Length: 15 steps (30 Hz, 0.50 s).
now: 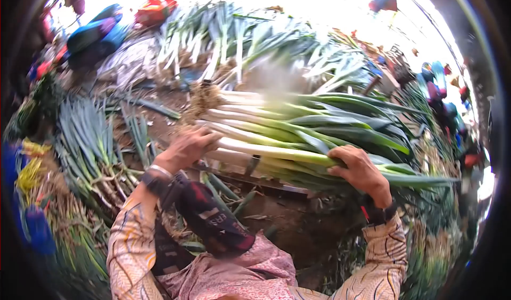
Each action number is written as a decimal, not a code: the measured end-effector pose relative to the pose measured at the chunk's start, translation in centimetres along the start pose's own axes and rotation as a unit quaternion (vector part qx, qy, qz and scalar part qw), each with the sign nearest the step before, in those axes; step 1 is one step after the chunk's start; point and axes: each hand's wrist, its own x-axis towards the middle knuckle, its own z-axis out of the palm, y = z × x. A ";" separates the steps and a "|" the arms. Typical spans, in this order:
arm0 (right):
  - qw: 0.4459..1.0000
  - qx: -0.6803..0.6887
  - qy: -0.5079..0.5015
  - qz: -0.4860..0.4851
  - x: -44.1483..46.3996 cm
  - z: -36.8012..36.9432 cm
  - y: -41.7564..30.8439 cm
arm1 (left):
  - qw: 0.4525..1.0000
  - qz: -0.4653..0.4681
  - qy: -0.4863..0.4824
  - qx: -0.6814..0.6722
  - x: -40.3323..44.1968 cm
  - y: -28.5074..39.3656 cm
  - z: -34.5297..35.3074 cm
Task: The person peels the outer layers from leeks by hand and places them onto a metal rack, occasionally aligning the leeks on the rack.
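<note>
A thick pile of leeks [319, 121] lies sideways in front of me, roots [200, 100] to the left and green leaves to the right. One leek [277, 152] runs along the near side of the pile, between my two hands. At its white root end, my left hand [192, 146] is closed with curled fingers; the root tip is hidden under it. My right hand [359, 172] grips the same leek where the stalk turns to green leaves, thumb below and fingers over the top. A blurred patch covers part of the pile's far side.
More leeks [223, 34] lie in a row at the back. Bundles of leeks [88, 140] stand at the left, and others lie at the lower right. A low support [255, 180] sits under the pile. A red bag [154, 12] and people in colourful clothes are farther off.
</note>
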 end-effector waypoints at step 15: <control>0.990 -0.107 0.093 -0.029 5.7 14.9 3.1 | 0.987 -0.119 -0.105 0.037 -1.4 -9.8 7.6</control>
